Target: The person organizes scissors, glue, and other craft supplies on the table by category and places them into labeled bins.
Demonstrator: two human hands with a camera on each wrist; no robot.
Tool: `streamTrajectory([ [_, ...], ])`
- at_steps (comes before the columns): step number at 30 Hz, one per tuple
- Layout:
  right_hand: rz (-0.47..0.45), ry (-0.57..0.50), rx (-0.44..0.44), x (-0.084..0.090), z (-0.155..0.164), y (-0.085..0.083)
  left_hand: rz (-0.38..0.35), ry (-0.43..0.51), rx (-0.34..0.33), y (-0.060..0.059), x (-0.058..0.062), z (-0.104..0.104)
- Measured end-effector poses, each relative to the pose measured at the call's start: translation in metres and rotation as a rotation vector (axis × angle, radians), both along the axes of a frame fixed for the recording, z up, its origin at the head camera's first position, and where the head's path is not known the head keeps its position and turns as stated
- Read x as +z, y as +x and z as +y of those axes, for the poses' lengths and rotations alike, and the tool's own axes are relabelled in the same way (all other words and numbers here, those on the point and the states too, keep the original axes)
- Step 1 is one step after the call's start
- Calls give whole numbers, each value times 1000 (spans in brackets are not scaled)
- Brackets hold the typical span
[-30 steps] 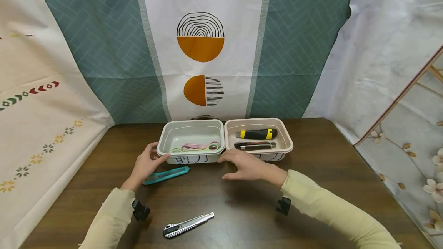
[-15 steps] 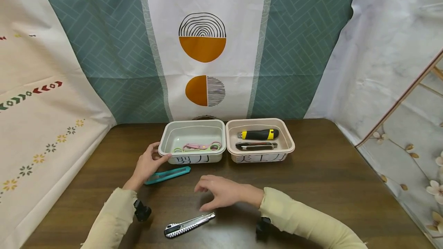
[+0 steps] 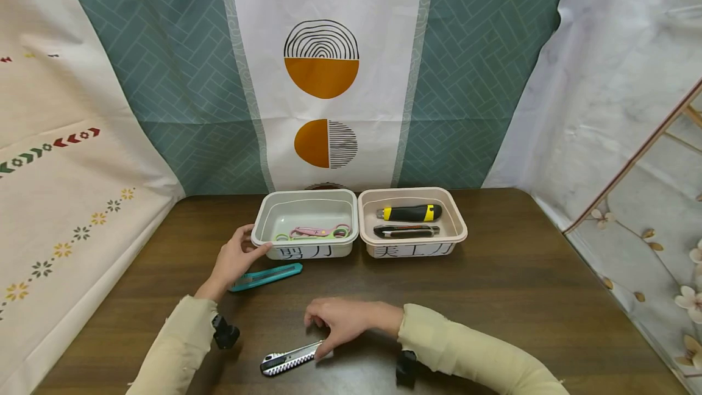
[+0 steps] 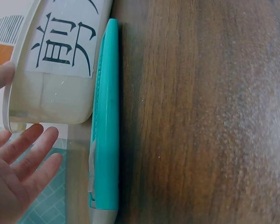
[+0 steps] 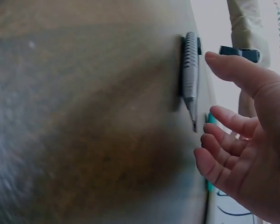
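My right hand point(image 3: 325, 329) hovers low over the right end of a silver utility knife point(image 3: 289, 359) near the table's front edge. In the right wrist view its fingers are loosely curved beside the knife's point(image 5: 190, 70) tip and hold nothing. My left hand point(image 3: 240, 250) lies open, its thumb against the front-left corner of a grey-green bin point(image 3: 256, 240). A teal utility knife point(image 3: 265, 277) lies just in front of that bin. The left wrist view shows the teal knife point(image 4: 105, 130) alongside the bin wall point(image 4: 51, 93), with my left hand's point(image 4: 23, 154) fingers straight.
Pink and green scissors point(image 3: 312, 233) lie in the grey-green bin. Beside it a pink bin point(image 3: 460, 234) holds a black-and-yellow knife point(image 3: 410, 213) and a dark knife point(image 3: 404, 231). Patterned curtains hang behind and to both sides of the brown wooden table point(image 3: 521, 285).
My right hand left the front of the bins and came back toward me and leftward, down to the silver knife. The left hand and the bins have stayed put.
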State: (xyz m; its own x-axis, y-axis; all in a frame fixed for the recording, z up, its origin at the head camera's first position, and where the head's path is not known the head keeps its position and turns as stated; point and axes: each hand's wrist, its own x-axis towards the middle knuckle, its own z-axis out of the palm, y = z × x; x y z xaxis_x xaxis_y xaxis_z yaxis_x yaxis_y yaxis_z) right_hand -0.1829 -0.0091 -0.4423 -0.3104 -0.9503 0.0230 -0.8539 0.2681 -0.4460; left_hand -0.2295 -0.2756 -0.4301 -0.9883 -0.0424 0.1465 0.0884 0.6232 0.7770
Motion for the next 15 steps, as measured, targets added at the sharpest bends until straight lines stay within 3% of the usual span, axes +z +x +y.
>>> streamTrajectory([
  [15,84,72,63,-8,-7,9,4,-10,2,0,0,0],
])
